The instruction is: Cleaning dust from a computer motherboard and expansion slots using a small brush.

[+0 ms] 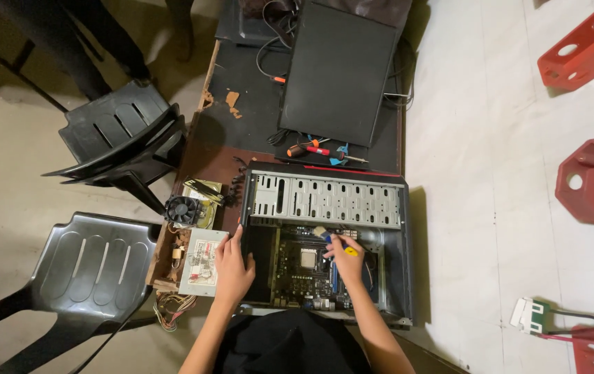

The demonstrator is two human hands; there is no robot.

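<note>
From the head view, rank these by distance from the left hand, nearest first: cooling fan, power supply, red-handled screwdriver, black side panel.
From the left hand:
1. Power supply, touching, on its left.
2. Cooling fan, up and left.
3. Red-handled screwdriver, beyond the case.
4. Black side panel, farthest, at the table's far end.

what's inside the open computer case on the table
Inside the computer case: a dark motherboard with a square processor. The right hand, holding a brush, and the left hand hide parts of it.

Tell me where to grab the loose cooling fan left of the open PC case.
Take the cooling fan by its square black frame, two opposite outer edges, coming from above. It lies flat, blades up, on a yellowish part beside the computer case, so the rim is exposed; keep fingers off the blades.
</note>
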